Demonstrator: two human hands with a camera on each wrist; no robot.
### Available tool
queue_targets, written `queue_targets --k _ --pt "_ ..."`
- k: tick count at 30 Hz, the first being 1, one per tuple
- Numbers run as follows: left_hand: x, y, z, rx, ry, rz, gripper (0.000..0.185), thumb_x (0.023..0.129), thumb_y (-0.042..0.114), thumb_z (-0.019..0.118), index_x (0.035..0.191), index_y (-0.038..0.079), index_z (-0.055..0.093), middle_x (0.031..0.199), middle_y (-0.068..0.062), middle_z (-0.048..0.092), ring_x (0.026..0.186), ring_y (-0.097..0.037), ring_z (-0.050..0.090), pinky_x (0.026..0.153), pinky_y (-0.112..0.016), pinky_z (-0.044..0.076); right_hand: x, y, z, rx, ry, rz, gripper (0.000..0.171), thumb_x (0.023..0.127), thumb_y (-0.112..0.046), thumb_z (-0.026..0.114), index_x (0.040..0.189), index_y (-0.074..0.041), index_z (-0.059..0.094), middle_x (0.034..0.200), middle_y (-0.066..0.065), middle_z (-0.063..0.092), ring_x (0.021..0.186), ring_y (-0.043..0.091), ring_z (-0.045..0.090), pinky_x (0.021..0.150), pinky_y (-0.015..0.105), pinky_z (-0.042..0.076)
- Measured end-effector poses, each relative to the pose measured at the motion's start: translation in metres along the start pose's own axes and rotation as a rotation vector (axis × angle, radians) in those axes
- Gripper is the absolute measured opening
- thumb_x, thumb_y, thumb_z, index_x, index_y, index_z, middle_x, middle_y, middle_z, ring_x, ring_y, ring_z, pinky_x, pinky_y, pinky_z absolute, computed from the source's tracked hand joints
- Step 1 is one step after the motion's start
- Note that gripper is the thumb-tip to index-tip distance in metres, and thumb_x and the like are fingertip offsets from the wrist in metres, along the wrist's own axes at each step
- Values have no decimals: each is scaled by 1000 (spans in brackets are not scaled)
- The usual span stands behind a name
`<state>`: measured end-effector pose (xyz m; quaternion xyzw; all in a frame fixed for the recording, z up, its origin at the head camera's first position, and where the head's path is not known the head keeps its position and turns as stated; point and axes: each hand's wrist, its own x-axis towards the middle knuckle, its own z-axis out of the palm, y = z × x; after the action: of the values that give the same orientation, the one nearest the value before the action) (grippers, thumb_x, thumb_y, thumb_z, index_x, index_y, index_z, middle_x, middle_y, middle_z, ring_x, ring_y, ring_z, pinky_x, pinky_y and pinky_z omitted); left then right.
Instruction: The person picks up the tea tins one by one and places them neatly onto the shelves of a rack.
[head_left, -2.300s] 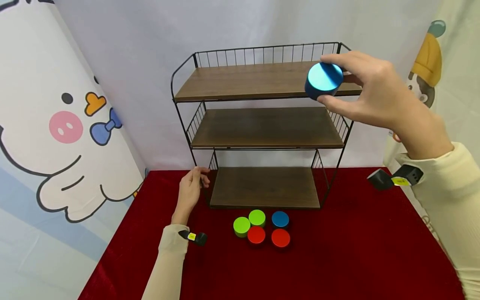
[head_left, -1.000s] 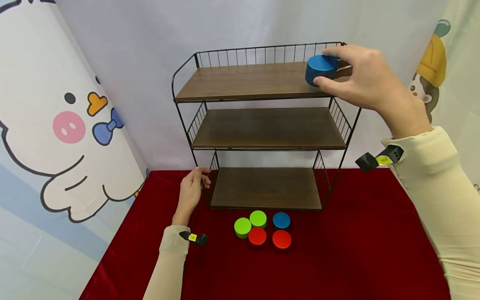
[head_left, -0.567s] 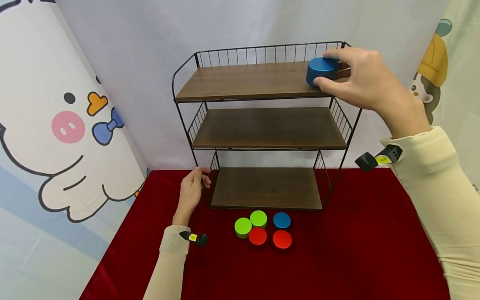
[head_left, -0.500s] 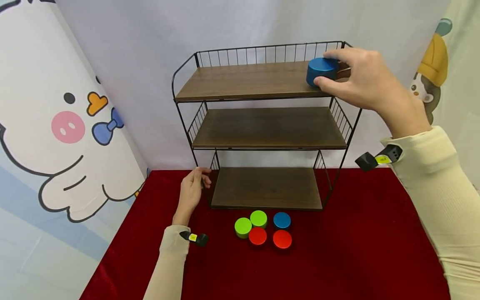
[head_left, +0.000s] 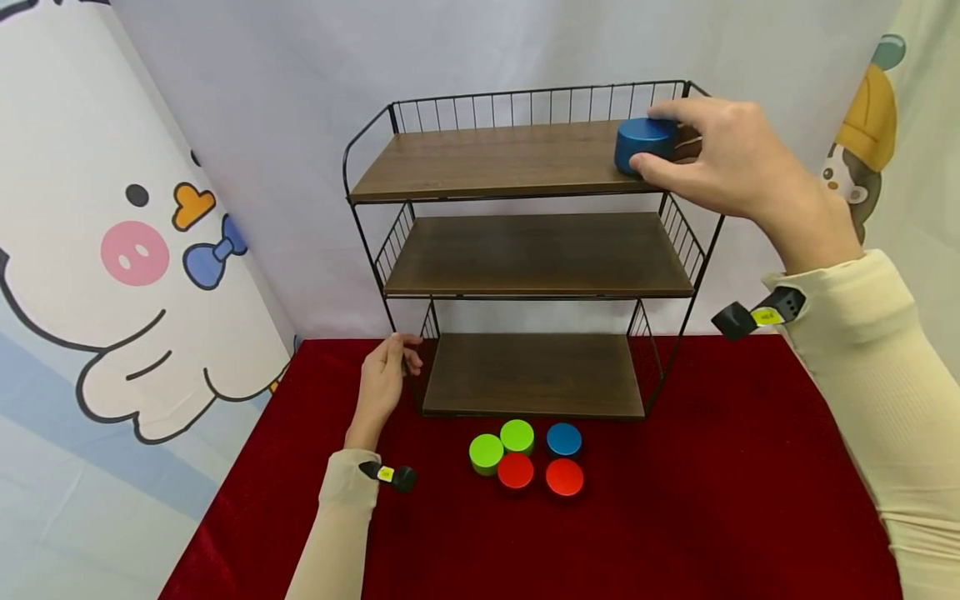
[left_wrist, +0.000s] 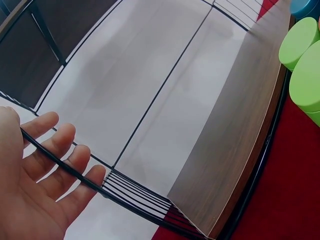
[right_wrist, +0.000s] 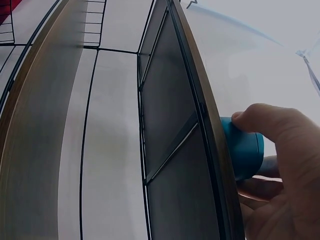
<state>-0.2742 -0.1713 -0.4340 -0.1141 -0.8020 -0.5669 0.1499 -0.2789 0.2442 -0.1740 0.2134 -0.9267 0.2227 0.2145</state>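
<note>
My right hand point(head_left: 731, 158) grips a blue cylinder point(head_left: 643, 142) at the right end of the top shelf point(head_left: 502, 158). In the right wrist view, the blue cylinder point(right_wrist: 242, 150) sits at the top board's surface, thumb on one side and fingers on the other. At the rack's lower left, my left hand point(head_left: 385, 375) holds the black metal side post. In the left wrist view, the fingers point(left_wrist: 59, 142) curl behind that post point(left_wrist: 67, 167). On the red cloth lie two green cylinders point(head_left: 486, 452), two red cylinders point(head_left: 564, 477) and another blue cylinder point(head_left: 563, 441).
The three-tier rack has a middle board point(head_left: 536, 254) and a bottom board point(head_left: 532, 375), with wire rails at its back and sides. A red cloth point(head_left: 720, 500) covers the table. A printed curtain point(head_left: 90, 250) hangs at the left, and a pale backdrop stands behind.
From in front of the rack, my right hand has brought the blue cylinder down to the top shelf's right end, then stayed nearly still. My left hand keeps its place on the post.
</note>
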Motion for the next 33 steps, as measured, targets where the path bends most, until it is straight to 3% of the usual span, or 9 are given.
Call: queue_targets --k 33 --pt "0 0 2 14 21 -14 44 115 16 33 113 -8 69 87 -34 67 80 -53 64 64 -17 47 -1 2 0 43 -40 -5 60 101 -30 64 152 -6 46 143 30 56 124 51 60 105 62 47"
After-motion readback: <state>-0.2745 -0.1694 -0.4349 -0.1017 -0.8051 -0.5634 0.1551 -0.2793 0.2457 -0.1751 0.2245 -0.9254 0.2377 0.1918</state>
